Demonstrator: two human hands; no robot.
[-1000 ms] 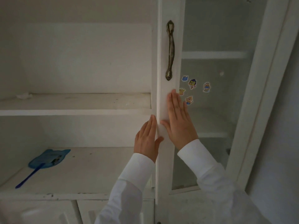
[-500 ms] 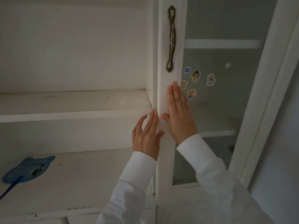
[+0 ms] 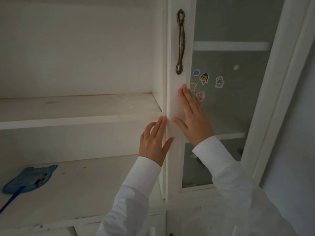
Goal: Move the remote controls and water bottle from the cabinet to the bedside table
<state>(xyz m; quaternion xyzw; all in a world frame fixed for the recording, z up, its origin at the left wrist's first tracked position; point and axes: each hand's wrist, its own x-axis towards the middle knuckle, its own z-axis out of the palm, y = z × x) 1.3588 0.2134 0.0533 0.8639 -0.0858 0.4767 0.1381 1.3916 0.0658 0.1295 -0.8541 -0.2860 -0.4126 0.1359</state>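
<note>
— Head view: where are your hands on the cabinet (image 3: 81, 109)?
— My right hand (image 3: 194, 116) lies flat, fingers straight and together, on the glass door (image 3: 175, 99) frame below the handle (image 3: 180, 41). My left hand (image 3: 154, 142) is spread at the door's edge, thumb on its front.
— Remotes, bottle?
— I can't see them. Only a blue swatter (image 3: 29, 178) lies on the lower shelf (image 3: 88, 184), well left of my hands.

The white painted wooden cabinet (image 3: 76, 48) looks matt, its shelves (image 3: 76, 106) scuffed and speckled. The door's dark ornate metal handle (image 3: 180, 41) gleams dully beside smooth greyish glass panes (image 3: 230, 108) bearing glossy cartoon stickers (image 3: 204, 78). The blue plastic fly swatter (image 3: 29, 180) looks translucent.
</note>
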